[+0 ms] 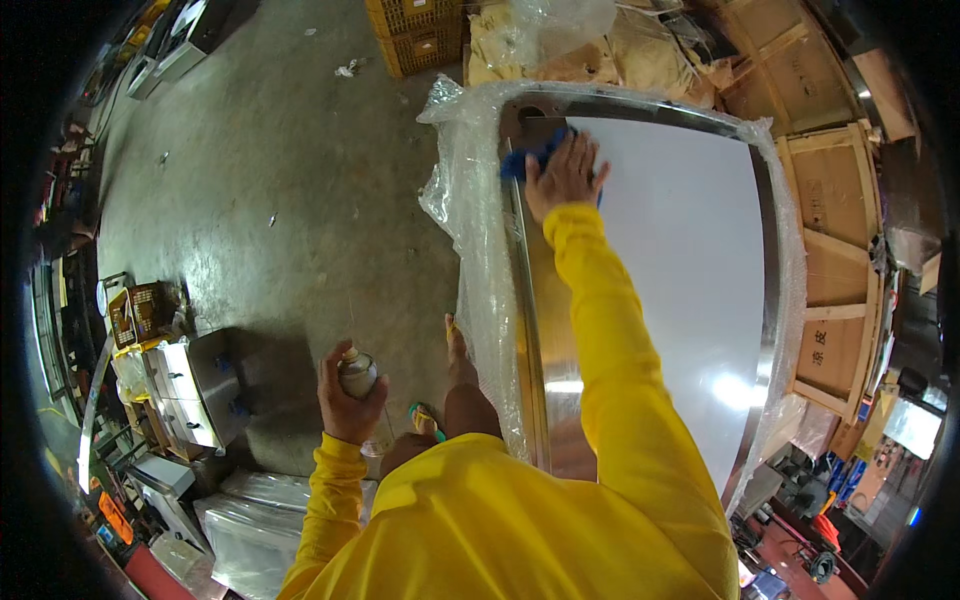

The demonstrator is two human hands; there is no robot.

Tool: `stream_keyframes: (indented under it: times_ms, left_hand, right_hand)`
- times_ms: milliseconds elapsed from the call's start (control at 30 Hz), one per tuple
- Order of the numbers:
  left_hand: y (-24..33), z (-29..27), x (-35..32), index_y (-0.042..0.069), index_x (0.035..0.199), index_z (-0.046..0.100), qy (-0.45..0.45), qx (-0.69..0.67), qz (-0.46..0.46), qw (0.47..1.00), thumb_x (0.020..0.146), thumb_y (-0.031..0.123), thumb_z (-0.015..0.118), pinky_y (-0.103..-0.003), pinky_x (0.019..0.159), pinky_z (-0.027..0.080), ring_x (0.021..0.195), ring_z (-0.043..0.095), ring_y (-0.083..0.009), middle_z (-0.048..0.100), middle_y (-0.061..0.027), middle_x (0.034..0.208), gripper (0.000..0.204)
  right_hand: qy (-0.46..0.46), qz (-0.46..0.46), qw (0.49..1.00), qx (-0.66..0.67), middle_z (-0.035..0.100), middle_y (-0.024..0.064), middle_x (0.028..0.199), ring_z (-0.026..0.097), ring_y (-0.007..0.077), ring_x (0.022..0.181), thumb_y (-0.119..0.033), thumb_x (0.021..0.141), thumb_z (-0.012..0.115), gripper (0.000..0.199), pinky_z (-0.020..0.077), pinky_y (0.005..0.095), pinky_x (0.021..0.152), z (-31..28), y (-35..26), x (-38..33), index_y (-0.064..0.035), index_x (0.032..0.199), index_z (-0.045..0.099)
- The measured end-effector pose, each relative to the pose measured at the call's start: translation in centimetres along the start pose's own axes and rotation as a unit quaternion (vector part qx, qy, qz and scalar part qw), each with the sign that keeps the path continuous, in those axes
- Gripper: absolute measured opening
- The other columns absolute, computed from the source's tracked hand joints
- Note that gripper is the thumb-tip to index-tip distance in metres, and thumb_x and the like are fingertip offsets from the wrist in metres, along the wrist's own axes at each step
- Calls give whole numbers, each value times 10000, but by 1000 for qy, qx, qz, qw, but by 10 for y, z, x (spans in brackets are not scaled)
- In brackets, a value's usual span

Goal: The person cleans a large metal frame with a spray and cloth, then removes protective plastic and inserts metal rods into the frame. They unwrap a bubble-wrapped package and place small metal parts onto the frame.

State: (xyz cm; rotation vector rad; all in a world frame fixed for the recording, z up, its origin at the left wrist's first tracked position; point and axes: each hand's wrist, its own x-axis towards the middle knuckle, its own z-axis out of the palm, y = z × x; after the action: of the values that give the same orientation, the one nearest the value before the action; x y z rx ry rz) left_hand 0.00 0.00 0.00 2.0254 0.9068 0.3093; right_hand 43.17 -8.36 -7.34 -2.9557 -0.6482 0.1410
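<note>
My left hand point(346, 402) is wrapped around a spray can point(357, 374), held upright above the floor at my left side. Its index finger lies near the can's top. My right arm reaches far forward across a large steel-framed appliance with a glossy white panel point(670, 260). At the panel's far left corner, my right hand point(566, 176) holds a bunched blue cloth point(517, 164) down against the surface. The cloth shows to the left of the hand and between the fingers; the palm hides the rest. Clear bubble wrap point(485, 250) hangs around the appliance's edges.
Wooden crates point(832, 250) stand along the right side. Yellow plastic crates point(418, 40) are stacked beyond the appliance. A drawer cabinet point(195, 392) and a plastic-wrapped bundle point(260, 530) lie to the left. Concrete floor point(290, 150) stretches across the left side.
</note>
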Motion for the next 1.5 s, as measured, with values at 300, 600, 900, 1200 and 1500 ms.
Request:
stream_keyframes:
  times_ms: [300, 600, 900, 1200, 1500]
  left_hand:
    - [13, 0, -27, 58, 1307, 504, 3, -10, 55, 998, 731, 55, 758, -346, 897, 494, 1006, 578, -200, 565, -96, 1156, 629]
    - [28, -20, -122, 78, 1296, 497, -43, -4, 228, 973, 720, 128, 795, -434, 890, 492, 1040, 586, -359, 570, -173, 1167, 650]
    - [-15, -36, -296, 55, 1290, 509, -116, -53, 287, 949, 731, 171, 792, -436, 905, 478, 1056, 574, -353, 559, -174, 1159, 638]
    - [-46, -32, -434, 57, 1311, 506, -211, -77, 305, 925, 742, 157, 778, -435, 905, 469, 1020, 565, -350, 547, -175, 1139, 639]
    - [-46, -24, -583, 63, 1322, 503, -202, -50, 381, 901, 753, 172, 782, -432, 943, 464, 1089, 560, -345, 557, -170, 1204, 643]
  right_hand:
    - [47, -52, 997, -18, 185, 193, 1627, 168, 396, 1497, -466, 1009, 347, 717, 95, 622, 1183, 4, 31, -83, -9, 1549, 228]
    - [-4, 4, 999, -36, 167, 199, 1630, 155, 383, 1505, -458, 1001, 373, 733, 86, 595, 1195, -6, 66, -327, 19, 1538, 225]
    - [-8, 81, 996, -41, 157, 210, 1628, 146, 373, 1510, -422, 972, 478, 767, 87, 596, 1195, -1, 120, -587, 28, 1533, 212]
    - [-17, 181, 983, -40, 160, 192, 1634, 146, 366, 1513, -388, 933, 555, 800, 91, 609, 1190, 11, 190, -855, 15, 1538, 219]
    - [-41, 267, 961, -58, 157, 149, 1645, 127, 350, 1522, -369, 968, 509, 741, 70, 597, 1200, 27, 260, -1119, -32, 1554, 205]
